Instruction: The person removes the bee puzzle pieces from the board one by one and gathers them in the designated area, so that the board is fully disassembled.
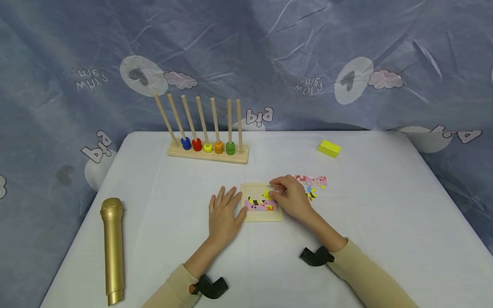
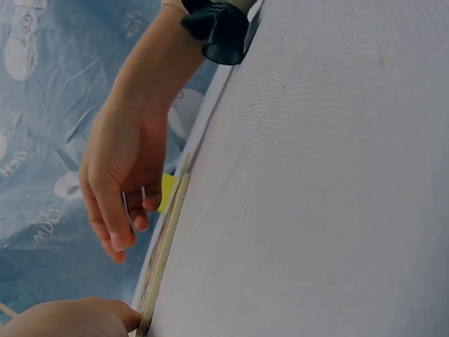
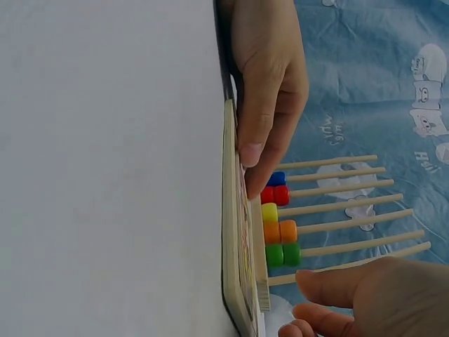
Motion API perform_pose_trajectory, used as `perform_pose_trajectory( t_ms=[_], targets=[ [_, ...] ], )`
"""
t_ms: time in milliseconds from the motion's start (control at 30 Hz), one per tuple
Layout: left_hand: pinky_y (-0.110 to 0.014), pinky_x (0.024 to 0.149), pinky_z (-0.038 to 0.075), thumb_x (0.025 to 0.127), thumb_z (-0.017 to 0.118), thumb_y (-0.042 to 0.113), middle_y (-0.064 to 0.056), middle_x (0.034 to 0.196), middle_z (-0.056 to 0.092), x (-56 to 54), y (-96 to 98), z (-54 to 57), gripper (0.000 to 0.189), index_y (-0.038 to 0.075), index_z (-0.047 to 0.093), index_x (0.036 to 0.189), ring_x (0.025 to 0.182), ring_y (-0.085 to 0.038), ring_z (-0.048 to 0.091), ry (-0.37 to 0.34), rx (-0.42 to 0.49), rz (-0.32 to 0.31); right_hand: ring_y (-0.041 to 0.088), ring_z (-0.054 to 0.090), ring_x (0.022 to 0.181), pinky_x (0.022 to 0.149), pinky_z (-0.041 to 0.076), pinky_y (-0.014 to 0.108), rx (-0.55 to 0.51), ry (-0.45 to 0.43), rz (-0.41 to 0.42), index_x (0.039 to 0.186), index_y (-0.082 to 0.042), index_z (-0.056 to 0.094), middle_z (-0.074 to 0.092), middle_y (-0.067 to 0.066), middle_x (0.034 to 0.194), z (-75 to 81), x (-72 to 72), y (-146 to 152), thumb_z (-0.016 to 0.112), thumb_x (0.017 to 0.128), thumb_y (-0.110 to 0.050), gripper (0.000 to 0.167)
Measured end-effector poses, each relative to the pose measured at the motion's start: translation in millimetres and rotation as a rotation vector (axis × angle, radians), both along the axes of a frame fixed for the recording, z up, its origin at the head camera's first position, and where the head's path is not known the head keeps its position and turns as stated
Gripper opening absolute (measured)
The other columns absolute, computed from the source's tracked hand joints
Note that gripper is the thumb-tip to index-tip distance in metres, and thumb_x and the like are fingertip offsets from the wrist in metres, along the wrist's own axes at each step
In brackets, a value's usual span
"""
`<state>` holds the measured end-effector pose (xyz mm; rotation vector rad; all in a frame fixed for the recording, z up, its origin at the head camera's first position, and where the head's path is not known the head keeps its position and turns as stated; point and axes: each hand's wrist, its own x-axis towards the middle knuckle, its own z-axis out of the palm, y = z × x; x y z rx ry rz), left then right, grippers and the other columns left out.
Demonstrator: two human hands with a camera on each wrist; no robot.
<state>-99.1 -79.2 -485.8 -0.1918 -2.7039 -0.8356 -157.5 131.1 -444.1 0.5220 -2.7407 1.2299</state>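
A shallow wooden puzzle tray lies flat on the white table, its lower part filled with pink, yellow and black picture pieces. My left hand rests at the tray's left side, fingers spread, thumb at its edge. Over the tray's upper right my right hand hovers, thumb and fingers bent and apart; I see no piece between them. Near its thumb is a yellow bit of picture. Loose puzzle pieces lie just right of the tray, partly hidden by the right hand.
Behind the tray stands a wooden peg rack with coloured beads on upright rods. A yellow block sits at the back right. On the left lies a gold microphone. A printed blue curtain hangs behind the table.
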Motion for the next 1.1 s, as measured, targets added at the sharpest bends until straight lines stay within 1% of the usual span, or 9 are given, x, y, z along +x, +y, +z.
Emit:
perform_pose_trajectory(
  t_ms=[133,367,600,800,967,1100],
  targets=[
    [-0.061,0.113,0.022,0.087,0.071,0.027,-0.011,0.140,0.057,-0.1,1.0,-0.1,0.043,0.009,0.065,0.125,0.140,-0.039,0.038,0.015,-0.008,-0.003,0.015,0.054,0.073,0.064,0.044,0.023,0.003,0.003,0.005,0.105,-0.001,0.071,0.061,0.010,0.089,-2.4,0.6,-4.2,0.078,0.080,-0.009,0.027],
    [-0.061,0.113,0.022,0.088,0.070,0.027,-0.011,0.141,0.057,0.1,1.2,-0.5,0.042,0.009,0.065,0.126,0.141,-0.038,0.037,0.003,-0.011,-0.004,0.017,0.054,0.073,0.064,0.043,0.022,0.010,-0.004,0.001,0.105,0.000,0.071,0.061,0.011,0.089,-6.4,2.1,-4.6,0.080,0.078,-0.008,0.030],
    [-0.062,0.111,0.024,0.085,0.072,0.027,-0.011,0.138,0.059,0.1,1.3,-2.8,0.042,0.009,0.066,0.123,0.138,-0.040,0.040,0.038,-0.006,0.006,0.013,0.051,0.072,0.064,0.041,0.022,0.026,0.007,0.011,0.104,-0.001,0.071,0.061,0.009,0.088,-12.6,1.2,-4.8,0.081,0.076,-0.007,0.030],
    [-0.060,0.115,0.020,0.088,0.069,0.030,-0.010,0.142,0.055,0.5,0.6,-0.7,0.043,0.011,0.065,0.127,0.142,-0.038,0.036,-0.016,-0.011,0.006,0.012,0.048,0.071,0.063,0.038,0.023,0.061,0.017,0.010,0.103,-0.002,0.072,0.058,0.007,0.085,-13.8,0.1,-5.3,0.081,0.077,-0.007,0.028],
    [-0.060,0.115,0.020,0.089,0.068,0.030,-0.010,0.143,0.055,-0.8,-0.2,-0.9,0.043,0.011,0.064,0.127,0.143,-0.037,0.035,-0.024,-0.015,0.006,0.012,0.045,0.070,0.061,0.034,0.024,0.102,0.002,0.004,0.102,-0.005,0.072,0.054,0.006,0.083,-14.4,-0.4,-7.1,0.079,0.078,-0.007,0.025],
    [-0.059,0.116,0.019,0.089,0.068,0.029,-0.009,0.143,0.054,-0.7,-0.6,-0.5,0.043,0.011,0.064,0.128,0.143,-0.036,0.035,-0.038,-0.013,0.009,0.011,0.043,0.068,0.058,0.033,0.024,0.150,-0.020,0.007,0.103,-0.007,0.071,0.053,0.007,0.086,-14.1,-0.8,-9.3,0.077,0.081,-0.009,0.023]
  ],
)
